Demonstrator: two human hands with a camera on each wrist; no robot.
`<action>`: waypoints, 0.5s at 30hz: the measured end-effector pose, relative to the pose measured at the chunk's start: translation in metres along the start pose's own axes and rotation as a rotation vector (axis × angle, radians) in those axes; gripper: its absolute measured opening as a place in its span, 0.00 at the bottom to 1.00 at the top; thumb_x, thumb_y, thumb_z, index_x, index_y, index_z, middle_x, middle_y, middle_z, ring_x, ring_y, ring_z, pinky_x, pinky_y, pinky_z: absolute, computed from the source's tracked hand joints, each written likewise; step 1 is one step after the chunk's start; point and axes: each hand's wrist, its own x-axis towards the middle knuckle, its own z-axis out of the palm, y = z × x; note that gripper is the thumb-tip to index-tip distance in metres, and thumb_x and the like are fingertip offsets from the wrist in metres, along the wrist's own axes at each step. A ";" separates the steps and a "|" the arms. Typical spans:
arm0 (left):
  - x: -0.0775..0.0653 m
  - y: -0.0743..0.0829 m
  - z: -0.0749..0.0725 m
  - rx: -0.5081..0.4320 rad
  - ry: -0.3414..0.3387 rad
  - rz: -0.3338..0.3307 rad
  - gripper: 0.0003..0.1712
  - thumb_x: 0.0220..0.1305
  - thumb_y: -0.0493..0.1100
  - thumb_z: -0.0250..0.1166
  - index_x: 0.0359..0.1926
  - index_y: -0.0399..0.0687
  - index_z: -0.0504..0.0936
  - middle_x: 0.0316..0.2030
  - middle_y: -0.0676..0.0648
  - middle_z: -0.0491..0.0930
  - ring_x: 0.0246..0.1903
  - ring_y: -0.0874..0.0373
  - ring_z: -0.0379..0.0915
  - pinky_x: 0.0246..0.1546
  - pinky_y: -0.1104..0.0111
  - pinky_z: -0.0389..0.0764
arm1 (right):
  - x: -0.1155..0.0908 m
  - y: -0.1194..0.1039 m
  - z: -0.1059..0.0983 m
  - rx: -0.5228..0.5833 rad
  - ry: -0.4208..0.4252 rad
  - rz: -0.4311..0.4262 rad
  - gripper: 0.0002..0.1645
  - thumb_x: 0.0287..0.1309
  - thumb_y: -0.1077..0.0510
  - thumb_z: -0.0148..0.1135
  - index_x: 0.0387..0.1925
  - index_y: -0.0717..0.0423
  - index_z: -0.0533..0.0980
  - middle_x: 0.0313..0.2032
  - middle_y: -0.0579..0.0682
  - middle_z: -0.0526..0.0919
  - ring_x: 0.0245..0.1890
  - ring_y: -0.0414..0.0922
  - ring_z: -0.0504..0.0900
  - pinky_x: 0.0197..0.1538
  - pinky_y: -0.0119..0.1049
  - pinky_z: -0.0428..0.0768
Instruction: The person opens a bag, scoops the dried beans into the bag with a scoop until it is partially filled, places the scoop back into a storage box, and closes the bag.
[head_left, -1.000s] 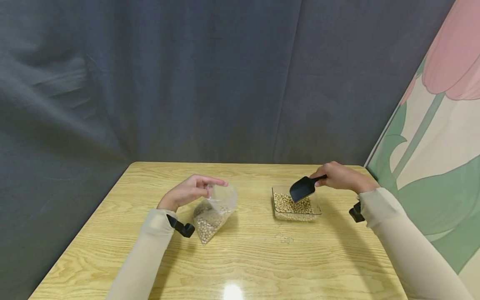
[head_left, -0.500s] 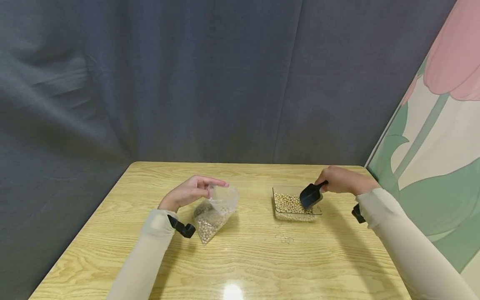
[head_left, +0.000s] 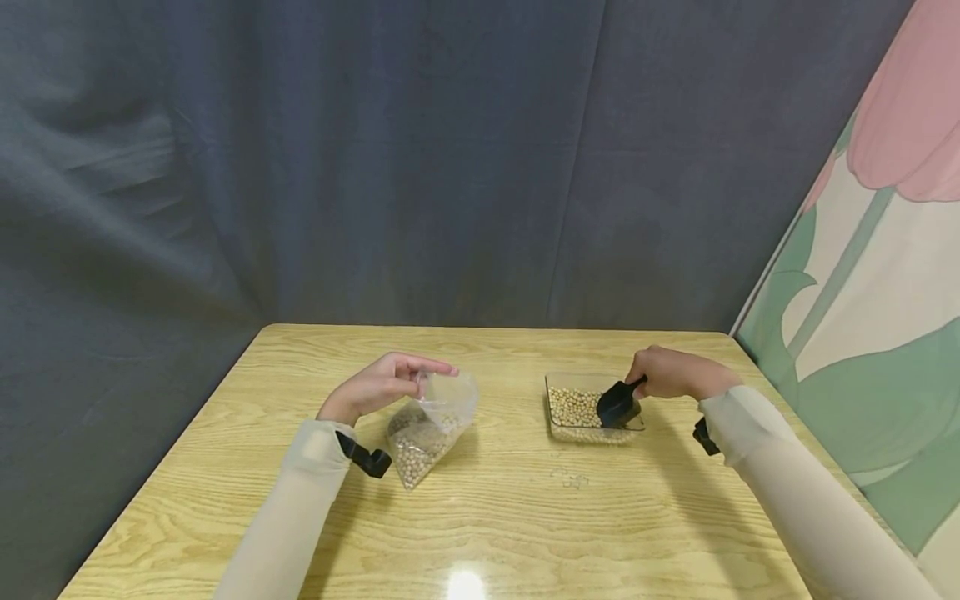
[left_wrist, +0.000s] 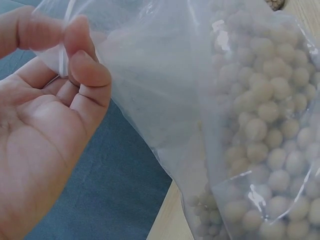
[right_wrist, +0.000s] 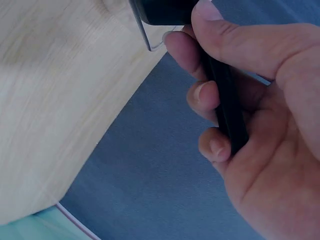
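My left hand [head_left: 378,386] pinches the top edge of a clear zip bag [left_wrist: 150,90], keeping its mouth open toward the right. Round pale beans [left_wrist: 275,150], like soybeans or chickpeas, fill the bag's lower part, which leans on the table. To the right, my right hand [head_left: 671,372] grips the handle of a small black scoop [head_left: 618,403]. In the right wrist view several fingers and the thumb curl round that scoop handle [right_wrist: 225,105]. The scoop's blade dips into yellow soybeans [head_left: 573,407] inside a clear rectangular container [head_left: 555,429], its front end hidden among them.
The wooden table [head_left: 480,533] ends at a dark blue curtain [head_left: 420,167] behind. A small patch of transparent bits or marks [head_left: 572,480] lies in front of the container. At the right stands a panel with a flower print [head_left: 862,333].
My right hand has lowered the scoop from over the container, first rightward, then down into the beans. My left hand and the bag stay almost still.
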 end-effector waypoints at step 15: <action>0.001 -0.001 0.002 0.012 0.015 -0.027 0.26 0.63 0.26 0.50 0.63 0.22 0.66 0.66 0.29 0.63 0.40 0.56 0.69 0.42 0.71 0.77 | 0.005 0.015 0.021 0.185 0.052 -0.029 0.18 0.59 0.67 0.61 0.51 0.69 0.78 0.51 0.69 0.80 0.27 0.41 0.79 0.32 0.30 0.69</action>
